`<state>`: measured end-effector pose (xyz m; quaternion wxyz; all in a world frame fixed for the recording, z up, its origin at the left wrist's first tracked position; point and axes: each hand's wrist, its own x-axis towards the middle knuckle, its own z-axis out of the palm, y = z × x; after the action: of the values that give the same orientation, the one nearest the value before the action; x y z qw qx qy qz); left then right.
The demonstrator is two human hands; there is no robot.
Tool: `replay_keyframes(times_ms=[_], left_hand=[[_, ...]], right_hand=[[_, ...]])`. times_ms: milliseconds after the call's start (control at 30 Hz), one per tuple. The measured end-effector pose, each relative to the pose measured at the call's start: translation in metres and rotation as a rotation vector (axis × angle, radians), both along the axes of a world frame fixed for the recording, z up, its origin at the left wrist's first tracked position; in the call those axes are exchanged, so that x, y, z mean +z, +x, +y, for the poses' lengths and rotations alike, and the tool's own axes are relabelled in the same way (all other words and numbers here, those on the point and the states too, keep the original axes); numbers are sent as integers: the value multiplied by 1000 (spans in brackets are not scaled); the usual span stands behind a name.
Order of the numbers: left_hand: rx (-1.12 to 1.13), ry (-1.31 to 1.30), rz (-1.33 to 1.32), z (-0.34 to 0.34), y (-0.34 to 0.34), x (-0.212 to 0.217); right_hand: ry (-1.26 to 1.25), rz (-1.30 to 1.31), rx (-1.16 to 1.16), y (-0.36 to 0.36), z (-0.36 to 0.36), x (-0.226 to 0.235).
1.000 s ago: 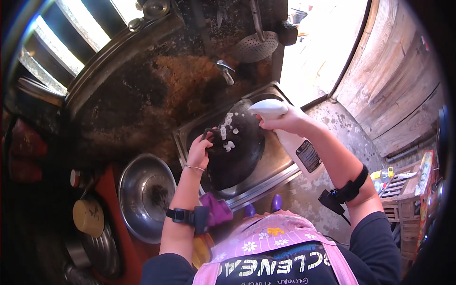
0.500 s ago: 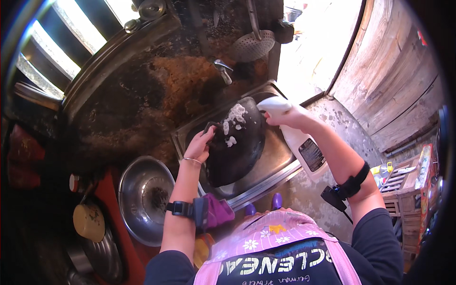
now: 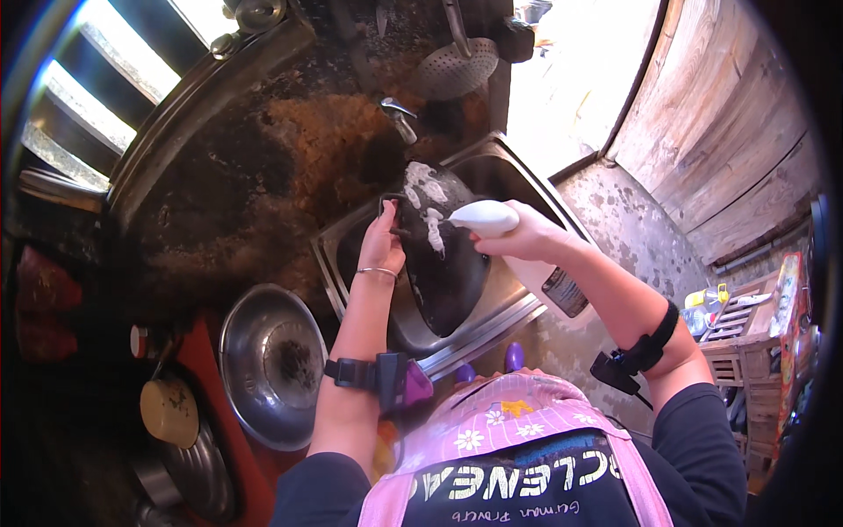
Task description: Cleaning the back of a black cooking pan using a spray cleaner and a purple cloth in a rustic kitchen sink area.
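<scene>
A black wok stands tilted in the metal sink, with streaks of white foam on its upper surface. My left hand is closed around the small handle at the wok's left edge. In my right hand is a white spray bottle, gripped at its neck under the trigger head. Its nozzle points left at the wok, close to the foam. Whether the wok's inner or outer side faces me, I cannot tell.
Behind the sink is a tap, and a perforated skimmer hangs by the sooty wall. To the left are a steel basin and a yellowish ladle-like vessel. A wooden crate shelf stands at the right.
The spray bottle has moved left, nearer the wok's middle. More foam lies in longer streaks. The wok has turned more upright, and my left hand has shifted upward with it.
</scene>
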<state>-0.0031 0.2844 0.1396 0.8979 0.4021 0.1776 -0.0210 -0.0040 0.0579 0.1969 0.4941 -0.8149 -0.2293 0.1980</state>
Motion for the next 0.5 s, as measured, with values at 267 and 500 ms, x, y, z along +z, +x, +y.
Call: replay_keyframes(times_ms=[267, 500], left_hand=[[33, 41, -13, 4, 4, -32], [7, 67, 16, 8, 10, -31]], right_hand=[[-131, -28, 69, -34, -1, -9], [-295, 1, 101, -66, -2, -35]])
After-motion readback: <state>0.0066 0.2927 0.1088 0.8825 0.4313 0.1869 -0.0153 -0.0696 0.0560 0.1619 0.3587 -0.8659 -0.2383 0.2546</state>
